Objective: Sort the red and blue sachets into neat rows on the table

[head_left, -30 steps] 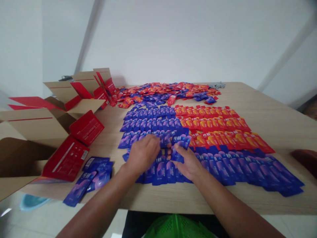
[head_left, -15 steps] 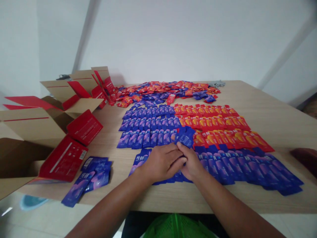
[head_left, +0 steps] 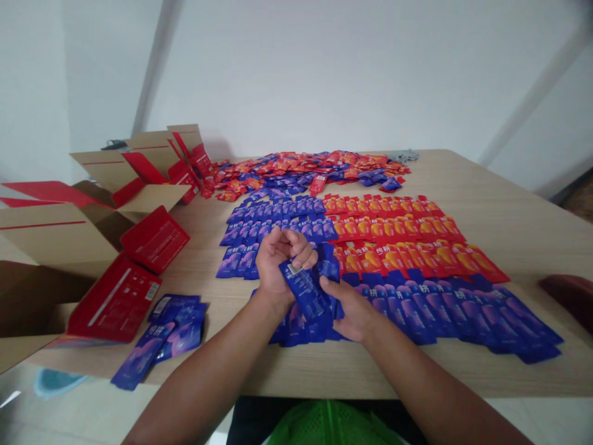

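My left hand (head_left: 283,262) is turned partly palm up, its fingers curled around the top end of a blue sachet (head_left: 306,295) whose printed back and barcode show. Between the thumb and fingers of my right hand (head_left: 354,309) are more blue sachets (head_left: 330,267), overlapping the one at my left hand; their number is hidden. Both hands hover over the front row of blue sachets (head_left: 419,309), which lie overlapped along the near side of the table. Behind that row, shorter rows of blue sachets (head_left: 231,262) sit left of rows of red-orange sachets (head_left: 417,254).
Open cardboard boxes with red flaps (head_left: 109,296) stand along the left. A few loose blue sachets (head_left: 146,355) lie by the near left edge of the table (head_left: 417,374). A mixed heap of red and blue sachets (head_left: 296,165) spreads at the back, beside a grey cloth (head_left: 402,156).
My hands were together over the rows; now they are slightly apart. My left hand has rolled palm up and moved left, and a sachet's back now shows between the hands.
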A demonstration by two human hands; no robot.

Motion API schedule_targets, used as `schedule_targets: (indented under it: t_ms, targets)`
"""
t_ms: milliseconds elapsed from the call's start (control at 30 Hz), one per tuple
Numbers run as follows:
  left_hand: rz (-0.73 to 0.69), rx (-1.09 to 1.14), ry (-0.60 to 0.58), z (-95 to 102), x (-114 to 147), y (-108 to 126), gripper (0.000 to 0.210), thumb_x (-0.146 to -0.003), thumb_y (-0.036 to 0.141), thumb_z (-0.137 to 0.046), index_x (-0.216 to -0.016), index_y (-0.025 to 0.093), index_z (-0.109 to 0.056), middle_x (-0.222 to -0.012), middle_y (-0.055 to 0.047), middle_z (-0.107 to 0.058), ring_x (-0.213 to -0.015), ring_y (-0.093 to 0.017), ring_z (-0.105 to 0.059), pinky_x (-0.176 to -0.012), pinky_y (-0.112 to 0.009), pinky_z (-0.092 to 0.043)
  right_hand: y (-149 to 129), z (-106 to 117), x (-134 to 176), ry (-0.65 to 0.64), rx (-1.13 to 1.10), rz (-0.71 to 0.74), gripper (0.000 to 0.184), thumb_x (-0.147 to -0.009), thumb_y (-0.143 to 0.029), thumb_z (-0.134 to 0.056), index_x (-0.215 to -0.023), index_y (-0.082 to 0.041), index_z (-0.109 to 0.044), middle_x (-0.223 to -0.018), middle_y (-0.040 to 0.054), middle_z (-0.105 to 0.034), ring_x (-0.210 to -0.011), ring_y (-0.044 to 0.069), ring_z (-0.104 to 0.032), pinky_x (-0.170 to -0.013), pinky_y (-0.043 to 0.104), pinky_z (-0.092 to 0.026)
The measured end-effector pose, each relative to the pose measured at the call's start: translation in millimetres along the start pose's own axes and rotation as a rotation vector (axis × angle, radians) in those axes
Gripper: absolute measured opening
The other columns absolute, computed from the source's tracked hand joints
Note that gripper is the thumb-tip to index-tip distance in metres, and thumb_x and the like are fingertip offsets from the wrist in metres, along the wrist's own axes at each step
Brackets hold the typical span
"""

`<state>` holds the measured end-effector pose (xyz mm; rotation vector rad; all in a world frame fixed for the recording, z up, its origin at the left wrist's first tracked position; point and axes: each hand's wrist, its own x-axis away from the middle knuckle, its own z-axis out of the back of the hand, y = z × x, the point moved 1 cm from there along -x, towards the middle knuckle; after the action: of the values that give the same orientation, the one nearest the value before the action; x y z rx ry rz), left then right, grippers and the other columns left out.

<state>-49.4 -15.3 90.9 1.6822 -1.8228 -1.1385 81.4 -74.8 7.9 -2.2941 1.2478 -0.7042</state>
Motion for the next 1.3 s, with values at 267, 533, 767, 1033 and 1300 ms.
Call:
schedule_targets:
  t_ms: [267, 533, 767, 1033, 1300]
  targets:
    - [-0.268, -0.312, 0.054, 3.1, 11.2, -14.9, 0.033, -0.099, 0.037, -0.063, -0.072, 0.02, -0.056, -0.067, 0.003, -0.049, -0.057, -0.011, -0.045, -0.063, -0.03, -0.044, 3.6, 2.9, 5.9, -0.239, 0.085, -0.095, 0.043, -0.074, -0.035, -0.098, -0.104, -0.015, -0.076, -0.09, 0.008, -0.08, -0.072, 0.022, -0.077, -0.072, 0.038, -0.064]
    - [-0.72, -1.266, -0.383, 22.9, 24.3, -3.8, 0.019, -0.104, 0.028, -0.055, -0.091, 0.022, -0.068, -0.079, -0.003, -0.07, -0.074, -0.019, -0.061, -0.082, -0.04, -0.044, -0.2, 5.0, 8.8, -0.305, -0.055, -0.108, 0.055, -0.073, -0.061, -0.094, -0.104, -0.019, -0.074, -0.09, 0.007, -0.078, -0.102, 0.032, -0.077, -0.096, 0.056, -0.059]
    - [-0.665, -1.552, -0.36, 21.7, 22.1, -2.0, 0.038, -0.106, 0.048, -0.058, -0.129, 0.019, -0.065, -0.123, -0.015, -0.072, -0.115, -0.029, -0.063, -0.099, -0.045, -0.047, -1.6, 4.2, 9.1, -0.224, -0.013, -0.138, 0.031, -0.073, -0.024, -0.087, -0.1, -0.018, -0.072, -0.088, 0.0052, -0.075, -0.088, 0.025, -0.074, -0.08, 0.039, -0.06]
    - [-0.059, -2.173, 0.448, 115.4, 76.4, 81.2, 0.073, -0.1, 0.066, -0.047, -0.144, 0.008, -0.056, -0.142, -0.028, -0.059, -0.134, -0.049, -0.05, -0.109, -0.064, -0.043, -15.0, 6.5, 1.1, -0.108, -0.284, 0.006, 0.046, -0.067, -0.014, -0.072, -0.112, -0.022, -0.071, -0.09, 0.0044, -0.072, -0.074, 0.018, -0.062, -0.063, 0.03, -0.051]
    - [0.561, -2.178, 0.687, 211.4, 138.2, 81.9, 0.096, -0.095, 0.083, -0.031, -0.163, 0.017, -0.042, -0.167, -0.03, -0.031, -0.144, -0.06, -0.037, -0.102, -0.081, -0.038, -11.1, 3.5, 0.2, -0.072, -0.269, 0.003, 0.052, -0.069, -0.014, -0.068, -0.12, -0.023, -0.069, -0.093, 0.0057, -0.073, -0.078, 0.022, -0.065, -0.065, 0.033, -0.053]
